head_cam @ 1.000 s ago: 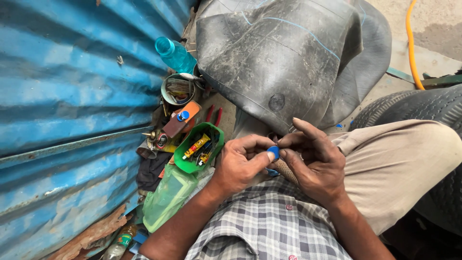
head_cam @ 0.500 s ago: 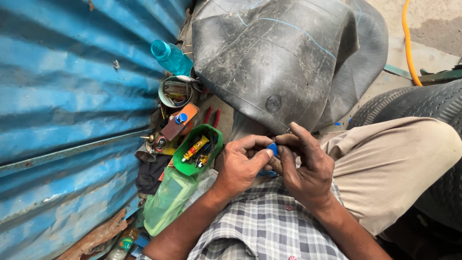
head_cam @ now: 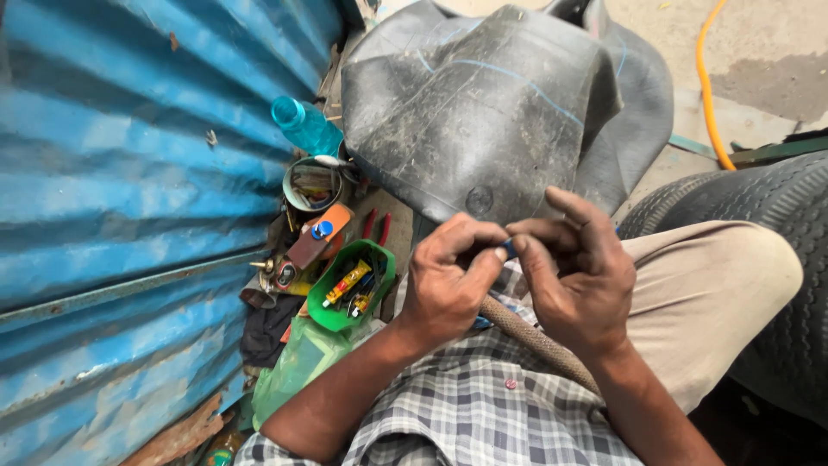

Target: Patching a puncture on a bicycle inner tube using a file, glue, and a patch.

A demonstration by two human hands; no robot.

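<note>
My left hand [head_cam: 448,276] and my right hand [head_cam: 573,276] meet in front of my chest, fingertips pinched together on a small blue object [head_cam: 509,250], mostly hidden between the fingers. A rough brown rod or hose [head_cam: 535,341] runs under both hands across my lap. Just beyond my hands lies a big black rubber inner tube [head_cam: 483,112] with a round patch spot. My beige trouser leg [head_cam: 699,293] is at the right.
A blue corrugated metal wall [head_cam: 129,173] fills the left. Along its foot lie a green tray [head_cam: 345,289] holding small tubes, a round tin [head_cam: 310,183], a teal bottle [head_cam: 306,128], red-handled pliers [head_cam: 375,226]. A black tyre [head_cam: 776,259] is right, an orange hose [head_cam: 707,86] behind.
My hands stay pinched on the small blue object and have shifted slightly upward toward the inner tube. The view has tilted a little. Nothing was let go.
</note>
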